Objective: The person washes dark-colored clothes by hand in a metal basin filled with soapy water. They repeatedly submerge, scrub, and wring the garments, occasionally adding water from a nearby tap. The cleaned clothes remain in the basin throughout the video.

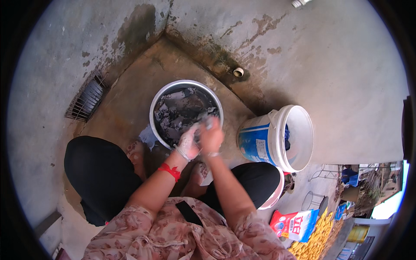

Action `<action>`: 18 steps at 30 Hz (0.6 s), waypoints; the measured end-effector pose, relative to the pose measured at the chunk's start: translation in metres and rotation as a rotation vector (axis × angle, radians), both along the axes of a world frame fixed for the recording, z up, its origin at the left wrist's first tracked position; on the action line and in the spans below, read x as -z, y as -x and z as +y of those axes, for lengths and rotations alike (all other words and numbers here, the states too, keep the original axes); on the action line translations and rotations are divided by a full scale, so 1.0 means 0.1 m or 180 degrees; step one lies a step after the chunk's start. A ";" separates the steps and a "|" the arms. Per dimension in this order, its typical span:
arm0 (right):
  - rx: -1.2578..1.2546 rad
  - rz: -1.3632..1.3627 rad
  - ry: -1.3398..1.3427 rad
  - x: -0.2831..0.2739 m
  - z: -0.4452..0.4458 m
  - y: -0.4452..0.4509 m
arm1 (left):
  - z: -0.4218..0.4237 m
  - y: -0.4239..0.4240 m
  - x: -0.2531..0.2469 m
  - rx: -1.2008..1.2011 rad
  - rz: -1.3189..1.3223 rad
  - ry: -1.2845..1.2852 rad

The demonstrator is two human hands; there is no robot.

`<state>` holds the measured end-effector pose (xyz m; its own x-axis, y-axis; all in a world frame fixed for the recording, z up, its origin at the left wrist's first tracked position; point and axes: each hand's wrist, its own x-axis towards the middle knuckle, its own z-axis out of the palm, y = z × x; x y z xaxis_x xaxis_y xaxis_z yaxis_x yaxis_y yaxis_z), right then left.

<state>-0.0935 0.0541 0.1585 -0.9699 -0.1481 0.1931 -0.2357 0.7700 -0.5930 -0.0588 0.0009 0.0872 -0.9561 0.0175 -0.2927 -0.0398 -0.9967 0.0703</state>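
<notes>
A round metal basin point(152, 107) stands on the concrete floor before me, holding dark water and soaked grey cloth point(175, 122). My left hand point(189, 142) is at the basin's near right rim, whitish suds on its skin. Close against it, my right hand point(212, 135) is curled and blurred by motion. Between both hands a bunched bit of wet dark cloth point(197, 136) is gripped; fingers hide most of it. Each wrist wears a bangle, and a red strip of cloth point(170, 172) is tied round the left forearm.
Right of the basin a white and blue plastic bucket point(256, 138) leans, dark cloth inside. Concrete walls meet behind, with a pipe end point(238, 72) and a barred drain opening point(86, 97). A detergent bag point(294, 224) and yellow corn cobs point(313, 242) lie lower right.
</notes>
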 end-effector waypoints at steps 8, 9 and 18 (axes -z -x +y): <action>0.0208 -0.0263 0.0041 0.03 0.07 0.49 | 0.10 -0.01 -0.32 0.0163 -0.0477 -0.0118; 0.0511 -0.0463 0.0087 0.08 0.12 0.60 | 0.11 0.00 -0.34 0.0188 -0.0332 -0.0208; -0.0081 0.0054 0.0210 0.15 0.11 0.35 | 0.08 0.00 -0.20 0.0025 -0.0388 -0.0217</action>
<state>-0.1283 0.0650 0.1433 -0.9625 -0.1590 0.2196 -0.2650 0.7230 -0.6380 -0.0585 0.0087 0.1069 -0.9132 0.0487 -0.4045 -0.0518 -0.9987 -0.0033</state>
